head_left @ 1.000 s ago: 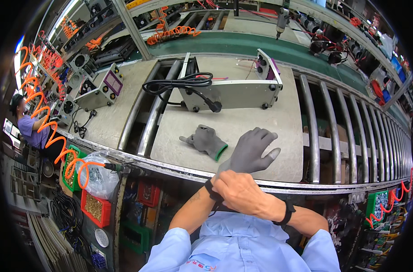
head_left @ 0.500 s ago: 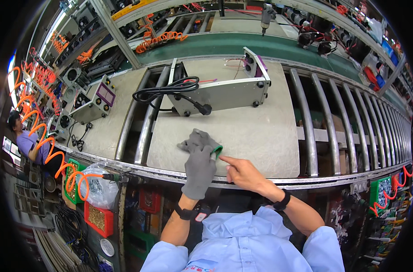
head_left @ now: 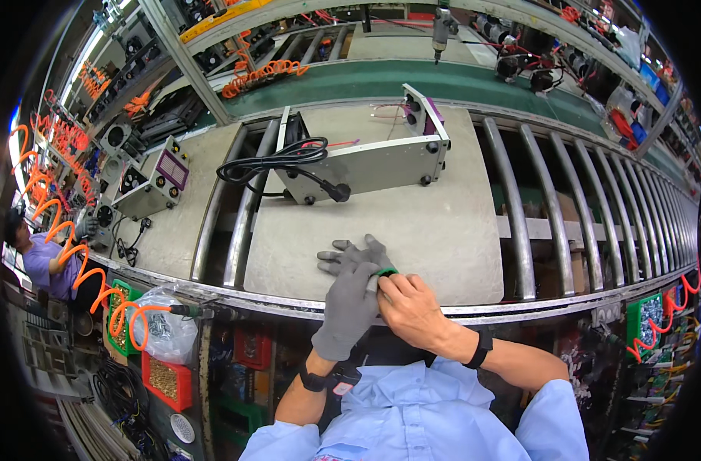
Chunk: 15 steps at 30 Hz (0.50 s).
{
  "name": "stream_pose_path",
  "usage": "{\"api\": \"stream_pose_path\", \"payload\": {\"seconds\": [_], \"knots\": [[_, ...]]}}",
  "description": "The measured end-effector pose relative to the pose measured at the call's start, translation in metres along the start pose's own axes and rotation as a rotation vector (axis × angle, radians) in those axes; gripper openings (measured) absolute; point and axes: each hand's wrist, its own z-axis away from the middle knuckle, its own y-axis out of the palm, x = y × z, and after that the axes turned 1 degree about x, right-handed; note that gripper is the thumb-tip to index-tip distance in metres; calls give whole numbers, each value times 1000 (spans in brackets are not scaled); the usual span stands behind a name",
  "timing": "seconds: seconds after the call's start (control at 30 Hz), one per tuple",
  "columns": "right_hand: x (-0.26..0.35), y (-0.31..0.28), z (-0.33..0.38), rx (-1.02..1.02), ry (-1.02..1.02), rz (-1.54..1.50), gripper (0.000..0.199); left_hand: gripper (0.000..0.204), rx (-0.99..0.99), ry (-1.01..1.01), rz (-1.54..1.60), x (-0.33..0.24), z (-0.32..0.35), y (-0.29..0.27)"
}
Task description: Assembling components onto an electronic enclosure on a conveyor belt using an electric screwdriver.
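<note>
The grey knit glove (head_left: 358, 253) with the green cuff lies flat on the surface, its cuff end under your right hand (head_left: 412, 307). That bare hand is closed in a pinch on the green cuff edge. Your left hand (head_left: 349, 307), already gloved in grey, rests half-curled beside it, fingertips touching the same cuff but holding nothing. Grip the cuff with both hands and spread it wide. Beyond your hands sits a grey metal housing (head_left: 366, 157) with a coiled black cable (head_left: 274, 160).

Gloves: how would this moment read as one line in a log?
left hand: gloved | right hand: bare, gripping second grey glove cuff | glove on board
</note>
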Motion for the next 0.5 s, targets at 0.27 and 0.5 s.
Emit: {"api": "stream_pose_path", "payload": {"seconds": [0.27, 0.5], "knots": [[-5, 5, 6, 25, 176, -395, 22, 14, -74, 84, 14, -18, -3, 1], [-36, 27, 9, -192, 664, -878, 15, 12, -65, 108, 2, -42, 24, 29]]}}
